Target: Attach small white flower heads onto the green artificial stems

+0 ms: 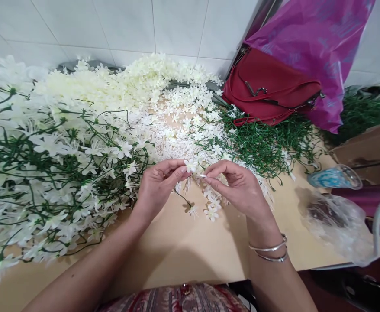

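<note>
Between finger and thumb, my left hand (160, 184) pinches a small white artificial flower (190, 165). Close beside it on the right, my right hand (237, 185) is closed in a pinch on a tiny white piece whose kind I cannot make out. A green stem (182, 197) with a white bloom at its end hangs or lies just below the left fingers. Loose white blossoms (211, 212) lie under the right hand. Behind both hands spreads a heap of thin white stamen-like strands (173, 147).
Assembled white flowers on green stems (56, 173) fill the left side. Cream blossoms (112, 86) are piled along the wall, green stems (264, 143) at right. A red handbag (268, 86), purple bag (320, 52), plastic cup (334, 177) and clear plastic bag (339, 225) stand rightward.
</note>
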A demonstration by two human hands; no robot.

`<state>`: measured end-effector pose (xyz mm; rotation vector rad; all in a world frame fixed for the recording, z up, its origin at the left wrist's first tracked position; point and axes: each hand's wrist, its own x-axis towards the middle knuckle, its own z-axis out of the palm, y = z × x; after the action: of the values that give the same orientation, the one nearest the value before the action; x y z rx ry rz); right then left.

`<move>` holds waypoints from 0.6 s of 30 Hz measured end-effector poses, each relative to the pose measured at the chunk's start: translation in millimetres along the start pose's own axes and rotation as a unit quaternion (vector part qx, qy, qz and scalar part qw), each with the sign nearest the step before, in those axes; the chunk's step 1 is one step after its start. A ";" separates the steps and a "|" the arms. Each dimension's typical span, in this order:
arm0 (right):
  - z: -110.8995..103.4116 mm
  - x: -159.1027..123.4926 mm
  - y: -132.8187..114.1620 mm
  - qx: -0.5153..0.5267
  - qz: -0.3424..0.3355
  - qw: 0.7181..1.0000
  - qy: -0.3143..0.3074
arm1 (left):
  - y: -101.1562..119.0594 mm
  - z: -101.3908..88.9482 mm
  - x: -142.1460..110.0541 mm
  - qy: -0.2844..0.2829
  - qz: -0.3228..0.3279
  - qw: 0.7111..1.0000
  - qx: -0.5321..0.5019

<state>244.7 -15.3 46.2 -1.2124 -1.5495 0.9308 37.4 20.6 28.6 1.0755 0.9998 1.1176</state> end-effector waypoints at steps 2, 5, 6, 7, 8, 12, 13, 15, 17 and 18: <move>9.1 0.5 -0.7 0.024 0.005 0.999 0.039 | -1.3 0.4 -1.8 0.002 0.025 0.999 0.033; 21.5 2.2 -0.8 0.021 0.050 0.996 0.076 | -2.4 0.8 -5.1 0.004 0.070 0.993 0.096; 24.5 2.8 -0.9 0.019 0.066 0.994 0.083 | -2.4 0.9 -6.2 0.002 0.087 0.989 0.117; 26.9 3.2 -1.0 0.019 0.078 0.993 0.090 | -2.2 0.9 -7.2 -0.001 0.106 0.985 0.139; 28.8 3.5 -1.2 0.020 0.087 0.991 0.095 | -1.9 0.9 -8.2 -0.006 0.126 0.979 0.161; 33.5 3.3 -1.5 0.040 0.106 0.988 0.107 | -1.3 0.6 -10.4 -0.023 0.189 0.954 0.232; 34.6 3.2 -1.1 0.053 0.111 0.986 0.109 | -1.5 0.5 -10.4 -0.027 0.195 0.950 0.240; 36.6 3.1 0.4 0.087 0.121 0.982 0.114 | -2.6 0.8 -9.9 -0.031 0.195 0.950 0.243; 38.1 3.3 2.1 0.117 0.127 0.978 0.117 | -4.2 1.6 -8.8 -0.029 0.172 0.959 0.221; 38.5 3.5 2.9 0.129 0.128 0.977 0.114 | -4.9 2.2 -8.3 -0.027 0.157 0.966 0.204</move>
<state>208.2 -11.9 33.4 -1.2984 -1.0723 1.0806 39.1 11.6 24.8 1.6319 1.0676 1.1520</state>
